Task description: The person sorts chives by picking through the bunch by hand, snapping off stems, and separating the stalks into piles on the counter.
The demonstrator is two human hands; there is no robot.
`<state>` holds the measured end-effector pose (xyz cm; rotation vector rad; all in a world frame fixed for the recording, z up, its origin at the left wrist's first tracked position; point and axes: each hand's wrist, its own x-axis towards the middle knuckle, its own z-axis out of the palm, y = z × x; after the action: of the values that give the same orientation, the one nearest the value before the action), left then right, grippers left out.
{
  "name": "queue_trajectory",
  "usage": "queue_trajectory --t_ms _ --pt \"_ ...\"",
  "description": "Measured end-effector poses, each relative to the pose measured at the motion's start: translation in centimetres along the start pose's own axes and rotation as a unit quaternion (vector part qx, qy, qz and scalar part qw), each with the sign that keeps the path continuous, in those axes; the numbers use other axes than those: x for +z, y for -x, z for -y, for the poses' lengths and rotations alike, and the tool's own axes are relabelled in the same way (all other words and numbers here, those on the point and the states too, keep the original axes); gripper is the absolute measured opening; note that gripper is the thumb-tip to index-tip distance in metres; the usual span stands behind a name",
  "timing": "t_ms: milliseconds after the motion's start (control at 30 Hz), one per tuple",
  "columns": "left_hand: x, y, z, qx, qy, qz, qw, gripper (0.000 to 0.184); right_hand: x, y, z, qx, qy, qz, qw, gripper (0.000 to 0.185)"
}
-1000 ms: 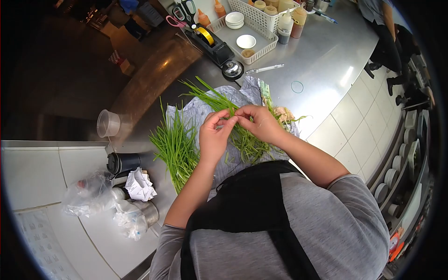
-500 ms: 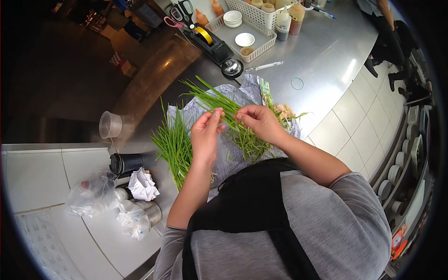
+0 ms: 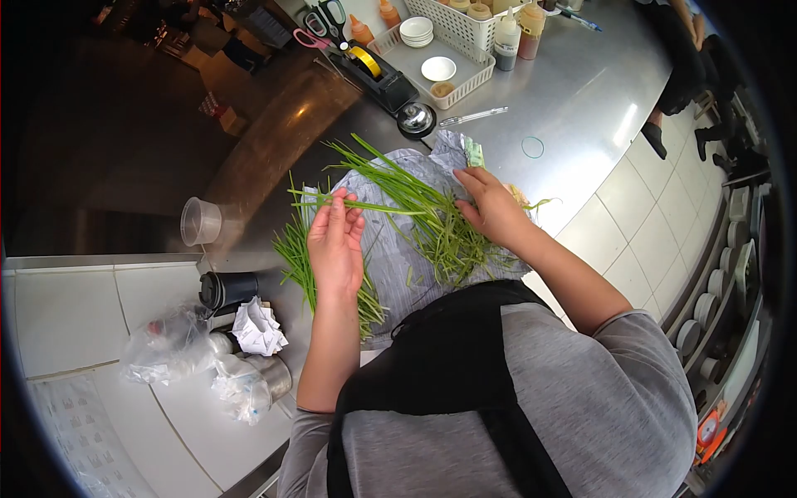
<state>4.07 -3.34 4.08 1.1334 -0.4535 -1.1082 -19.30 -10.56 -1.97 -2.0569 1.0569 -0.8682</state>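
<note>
Labelling first: a squeeze bottle (image 3: 506, 46), well beyond the fingers of the right hand (image 3: 498, 214), bears a white label whose lettering is too small for me to read; a printed sheet (image 3: 79, 423), well to the near left of the fingers of the left hand (image 3: 334, 249), is equally illegible. The left hand is raised, pointing away from the body, thumb and fingertips pinched on a few green stalks (image 3: 386, 208) lying crosswise and extending to both sides of the grip. The right hand reaches forward and inward, fingers clear of the thumb, at the edge of a heap of loose greens (image 3: 452, 249); contact there I cannot determine. A bundle of long greens (image 3: 303, 266) lies beneath the left fingers, partly hidden by hand and forearm. Between the hands, a wrinkled grey sheet (image 3: 403, 282) covers part of the metal bench (image 3: 581, 100). Noted beyond the fingers: call bell (image 3: 416, 120), tape dispenser (image 3: 375, 79) and pen (image 3: 473, 116). Left of the left fingers stands a clear tub (image 3: 202, 222); nearer the body, a dark lidded cup (image 3: 228, 289) and crumpled white paper (image 3: 258, 326).
</note>
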Motion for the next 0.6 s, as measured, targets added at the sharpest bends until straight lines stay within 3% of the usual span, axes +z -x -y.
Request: queue_trajectory --t_ms 33,167,233,267,333,433,600 --pt "0.1 0.1 0.0 0.002 -0.011 0.005 1.0 0.02 0.0 -0.3 0.5 -0.038 0.018 -0.063 0.997 0.03" --pt "0.8 0.7 0.1 -0.005 -0.023 0.02 1.0 0.023 -1.3 -1.2 3.8 -0.034 -0.068 -0.044 0.996 0.028" --pt "1.0 0.9 0.1 -0.003 -0.03 0.029 0.999 0.023 -1.0 -1.5 4.7 -0.008 -0.173 0.067 0.983 0.023" --pt "1.0 0.9 0.0 -0.002 -0.03 0.03 0.999 0.023 -0.5 -1.6 4.9 -0.008 -0.172 0.066 0.983 0.023" --pt "1.0 1.1 0.0 -0.001 -0.033 0.039 0.999 0.024 0.9 -1.4 4.9 0.105 -0.301 0.13 0.939 0.022" --pt "1.0 1.4 -0.2 0.007 -0.036 0.036 0.999 0.024 1.7 -1.3 5.1 0.139 -0.406 0.153 0.89 0.02" --pt "0.1 1.6 -0.5 0.014 -0.03 0.031 0.999 0.025 2.2 -1.0 4.7 0.161 -0.459 0.171 0.857 0.018"
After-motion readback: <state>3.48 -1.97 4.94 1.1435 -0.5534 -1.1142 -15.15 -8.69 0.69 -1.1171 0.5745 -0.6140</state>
